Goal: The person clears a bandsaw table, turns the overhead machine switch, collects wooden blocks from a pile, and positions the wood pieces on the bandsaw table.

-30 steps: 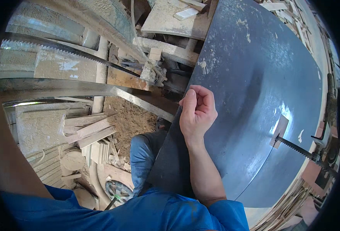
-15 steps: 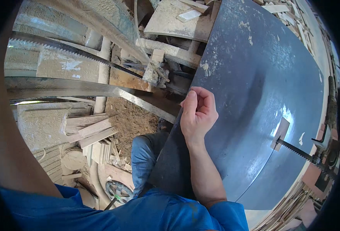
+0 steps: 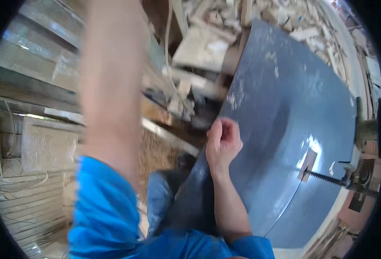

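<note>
Saw table (image 3: 259,138) fills the right side, beyond the left arm (image 3: 110,86), whose hand is out of view, its grip impossible to tell. At the table's left edge, the right hand (image 3: 225,146) has its fingers folded closed, nothing visible inside, apparently for support. Toward the right edge, a thin plate (image 3: 309,160) surrounds the toothed blade (image 3: 326,178), probably to narrow its opening.

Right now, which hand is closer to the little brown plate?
Right: the right hand curls at the edge of the grey table, left of the plate. The left hand is out of view; its forearm reaches the picture's top, farther left.
</note>
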Demonstrator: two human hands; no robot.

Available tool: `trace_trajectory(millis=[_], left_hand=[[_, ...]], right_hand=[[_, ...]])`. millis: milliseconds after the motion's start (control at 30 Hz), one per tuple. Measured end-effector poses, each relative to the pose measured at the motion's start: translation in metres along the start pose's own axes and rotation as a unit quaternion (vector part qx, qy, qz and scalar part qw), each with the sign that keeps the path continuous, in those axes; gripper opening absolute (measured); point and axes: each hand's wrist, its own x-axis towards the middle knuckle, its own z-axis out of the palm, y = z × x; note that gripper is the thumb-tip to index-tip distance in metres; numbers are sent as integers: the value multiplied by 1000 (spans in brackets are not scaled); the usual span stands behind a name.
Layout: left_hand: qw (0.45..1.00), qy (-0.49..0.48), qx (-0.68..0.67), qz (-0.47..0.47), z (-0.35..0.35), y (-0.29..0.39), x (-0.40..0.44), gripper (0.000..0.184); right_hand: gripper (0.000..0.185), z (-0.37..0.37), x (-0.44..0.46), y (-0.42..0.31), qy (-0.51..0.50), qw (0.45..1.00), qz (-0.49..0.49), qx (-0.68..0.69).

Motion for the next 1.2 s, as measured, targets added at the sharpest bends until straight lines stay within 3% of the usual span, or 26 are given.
trace_trajectory(millis=[100,167,200,233,300,367,433,500,600,633,667,733,767,800,833,867,900,933,967,1000,1033,1067,1100,1133,1167,1200], left_hand=[[1000,-4,25,-4,-20,19,-28,20],[994,-101,33,-22,-64,53,-80,16],[986,-125,-65,-90,-84,75,-110,12],[990,-136,-22,-38,-111,85,-134,10],[991,-115,-73,5,-151,132,-139,16],[953,-114,78,270,-186,166,-97,26],[941,-87,103,312,-220,190,-56,33],[905,-58,166,386,-241,216,4,26],[947,11,120,299,-230,269,90,25],[935,21,133,328,-222,288,117,29],[922,32,147,356,-214,302,144,34],[884,81,168,428,-193,323,187,43],[866,89,204,448,-186,333,201,48],[846,94,240,466,-181,341,215,54],[826,99,273,483,-173,348,228,59],[819,112,285,486,-168,351,249,58],[813,120,295,487,-166,350,272,58],[810,124,302,487,-159,354,272,57],[828,124,329,436,-155,355,267,56],[844,117,356,383,-152,369,249,54],[867,109,321,364,-150,366,252,53],[830,152,382,377,-152,353,284,53],[845,111,404,333,-155,362,274,57],[847,126,346,384,-153,350,297,63],[841,137,289,436,-153,337,320,69],[828,144,341,421,-162,328,359,66]], right_hand=[[11,-2,0,1,10,999,-22,-21],[11,-1,0,6,12,999,-47,-22],[12,-1,3,1,15,998,-59,-18],[12,-2,1,-2,19,997,-68,-15],[13,0,3,12,21,996,-82,-10],[14,-1,2,8,15,995,-99,21],[15,-4,4,13,12,993,-118,-12],[18,-7,3,8,-2,997,-69,23],[23,-28,-41,-1,-40,998,3,55],[24,-38,-58,-3,-56,996,23,63],[29,-53,-92,-14,-102,992,-55,47],[31,-92,-165,-46,-183,982,7,-50],[33,-115,-198,-56,-225,969,96,-11],[43,-134,-223,-46,-213,976,-3,-56],[45,-156,-243,-29,-213,974,5,-70],[37,-183,-262,-97,-250,959,134,-22],[36,-206,-272,-106,-231,961,126,-83],[40,-218,-286,-76,-130,973,193,-5],[47,-257,-284,-49,-177,962,102,-181],[45,-293,-286,34,-54,970,86,-221],[46,-317,-288,33,45,979,173,-104],[47,-342,-290,34,166,959,229,26],[56,-366,-295,26,214,946,239,40],[60,-393,-292,56,319,919,218,82],[60,-402,-283,21,337,906,243,81],[62,-410,-275,-8,362,881,297,61]])
